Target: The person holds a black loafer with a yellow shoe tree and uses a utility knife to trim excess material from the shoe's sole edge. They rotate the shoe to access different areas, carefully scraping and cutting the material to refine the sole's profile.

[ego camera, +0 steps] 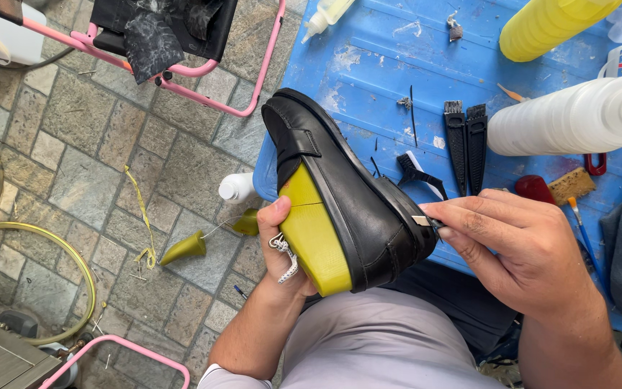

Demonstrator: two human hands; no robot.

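Your left hand (282,248): closed around one black loafer (347,194) from below, thumb on the one yellow-green shoe last (311,230) inside it; one white cord (284,256) hangs at the palm. Your right hand (520,248): fingers pressed together, pinching one small tool (423,220) against the shoe's upper. The shoe sits between both hands, above your lap. Beyond your right hand, on one blue table (368,65): two black brushes (466,140), one white bottle (577,115), one yellow bottle (548,25). Left of your left hand, on the stone floor (73,144): two green cone pieces (185,248), one small white bottle (237,187).
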